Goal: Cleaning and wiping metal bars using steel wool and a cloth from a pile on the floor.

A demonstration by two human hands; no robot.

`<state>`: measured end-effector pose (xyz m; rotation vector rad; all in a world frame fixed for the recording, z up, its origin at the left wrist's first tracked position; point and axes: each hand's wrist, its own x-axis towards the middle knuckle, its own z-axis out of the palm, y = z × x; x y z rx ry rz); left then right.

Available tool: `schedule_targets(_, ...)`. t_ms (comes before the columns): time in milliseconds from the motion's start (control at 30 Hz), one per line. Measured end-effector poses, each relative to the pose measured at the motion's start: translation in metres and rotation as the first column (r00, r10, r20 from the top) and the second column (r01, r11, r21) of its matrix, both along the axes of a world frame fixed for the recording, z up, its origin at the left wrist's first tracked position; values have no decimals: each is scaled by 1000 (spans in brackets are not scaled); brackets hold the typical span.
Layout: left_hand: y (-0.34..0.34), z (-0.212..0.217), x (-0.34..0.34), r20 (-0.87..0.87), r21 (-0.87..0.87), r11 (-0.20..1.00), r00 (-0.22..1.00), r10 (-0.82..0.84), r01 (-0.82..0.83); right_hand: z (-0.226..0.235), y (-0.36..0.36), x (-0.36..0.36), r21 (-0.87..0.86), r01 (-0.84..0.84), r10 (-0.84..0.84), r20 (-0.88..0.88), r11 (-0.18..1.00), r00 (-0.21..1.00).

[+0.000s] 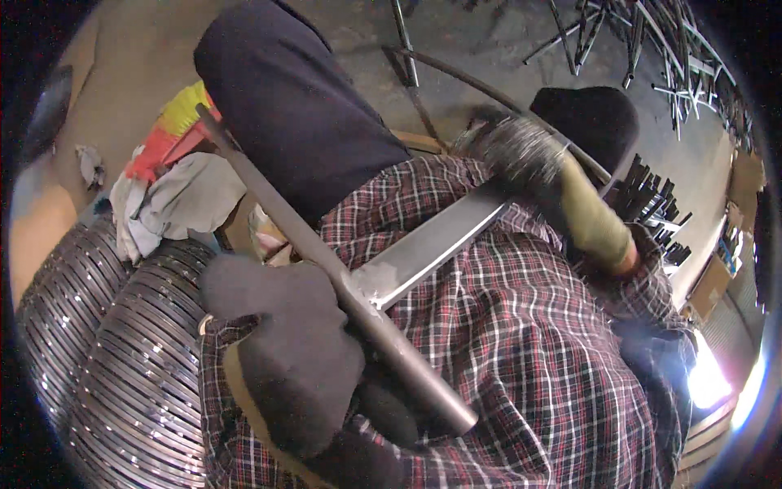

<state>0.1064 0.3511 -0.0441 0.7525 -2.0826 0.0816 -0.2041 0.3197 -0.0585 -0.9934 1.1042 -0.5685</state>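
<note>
The left hand (285, 350) is clasping the pipe (334, 267) in a closed grip; the pipe is slanting across the plaid shirt (505, 342). From its middle a flat bar (440, 234) is extending toward the farther right hand (521, 159), whose blurred grip isn't revealing its closure.

Head-worn view, left fisheye of side-by-side pair, facing steeply down over wearer's plaid shirt (521, 350) and dark trouser leg (285, 106). Lap close below lens, shirt filling lower middle. Left hand (293, 350) and metal T-piece (362, 301) near, around mid-frame; right hand (513, 151) higher in frame, blurred. Floor (481, 37) beyond, toward top; heaped bars (639, 41) well off at upper right. Straight edges bow toward round dark rim; exact camera tilt hard to judge through such bend.
</note>
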Motion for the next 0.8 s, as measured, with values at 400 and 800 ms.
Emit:
schedule_targets(400,-5,-3,-16,-37,-24,1000,999,15,-16,-28,1,-31,198,73,-91,86,978,992)
schedule_targets(800,1,8,9,71,-30,990,987,143,-141,53,-33,41,-535,-654,596,-309,535,741)
